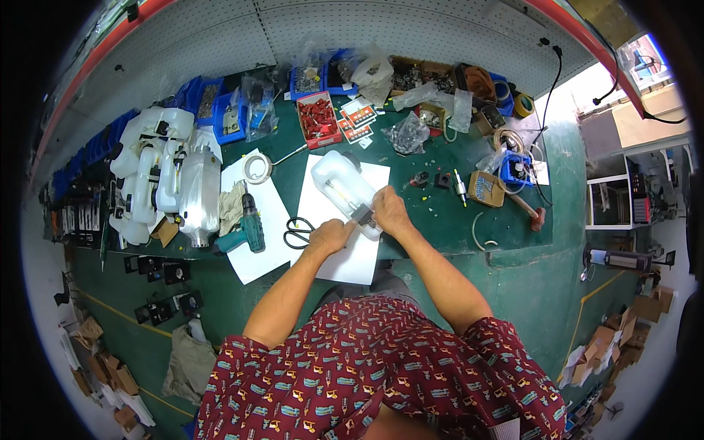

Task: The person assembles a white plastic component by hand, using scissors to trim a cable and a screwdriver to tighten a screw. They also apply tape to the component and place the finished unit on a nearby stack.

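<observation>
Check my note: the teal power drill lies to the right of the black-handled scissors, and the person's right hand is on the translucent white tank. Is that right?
Not quite: the head view shows the teal power drill to the left of the black-handled scissors. The rest stands: the person's right hand is on the translucent white tank.

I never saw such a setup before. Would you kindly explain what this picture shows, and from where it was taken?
No machine here: this is a person at work, seen by one fisheye camera worn on the head and looking down, so straight edges bend. The bare right hand holds a whitish plastic container over white paper; the left hand is at its near end, its exact grip unclear. Also on the green table: a drill, scissors and a red box of red parts.
</observation>
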### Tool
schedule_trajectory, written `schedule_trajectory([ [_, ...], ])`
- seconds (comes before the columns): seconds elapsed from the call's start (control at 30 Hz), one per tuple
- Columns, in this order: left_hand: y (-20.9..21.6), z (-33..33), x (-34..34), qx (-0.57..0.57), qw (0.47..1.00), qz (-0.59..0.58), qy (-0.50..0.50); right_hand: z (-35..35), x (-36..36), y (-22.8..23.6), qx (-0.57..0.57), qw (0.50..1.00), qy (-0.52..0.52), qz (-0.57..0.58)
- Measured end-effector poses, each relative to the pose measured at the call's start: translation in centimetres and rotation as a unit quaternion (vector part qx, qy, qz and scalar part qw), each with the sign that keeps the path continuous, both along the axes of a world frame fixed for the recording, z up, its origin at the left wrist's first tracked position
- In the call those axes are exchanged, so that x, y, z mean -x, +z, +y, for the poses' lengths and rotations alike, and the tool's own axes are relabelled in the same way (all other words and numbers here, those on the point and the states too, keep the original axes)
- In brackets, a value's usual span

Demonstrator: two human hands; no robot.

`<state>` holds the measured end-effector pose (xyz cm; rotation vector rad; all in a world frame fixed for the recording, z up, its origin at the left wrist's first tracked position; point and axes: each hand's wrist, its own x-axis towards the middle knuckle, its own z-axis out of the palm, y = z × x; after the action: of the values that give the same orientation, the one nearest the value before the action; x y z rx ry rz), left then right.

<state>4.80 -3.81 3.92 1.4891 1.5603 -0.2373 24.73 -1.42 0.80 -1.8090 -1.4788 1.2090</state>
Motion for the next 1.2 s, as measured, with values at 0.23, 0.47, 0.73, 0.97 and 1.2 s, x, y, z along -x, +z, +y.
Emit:
schedule_trajectory([
  [0.23,0.0,0.1,-0.4,0.0,1.0,0.01,-0.001,-0.6,-0.4,-0.2,-0.093,0.985,0.0,-0.143],
  [0.47,-0.8,0.6,-0.7,0.009,1.0,0.017,-0.004,-0.5,-0.1,-0.3,-0.071,0.991,-0.074,-0.086],
  [0.73,-1.3,0.4,-0.5,0.021,1.0,-0.007,0.004,-3.8,-1.3,-0.1,-0.197,0.962,0.094,-0.162],
  [0.97,-4.0,-0.3,-0.5,-0.004,0.999,-0.033,0.031,-4.8,-0.4,-0.8,-0.187,0.965,0.094,-0.161],
  [1.2,-3.1,0.4,-0.1,0.051,0.993,-0.077,0.067,-3.7,-0.5,-2.1,-0.248,0.956,0.09,-0.127],
])
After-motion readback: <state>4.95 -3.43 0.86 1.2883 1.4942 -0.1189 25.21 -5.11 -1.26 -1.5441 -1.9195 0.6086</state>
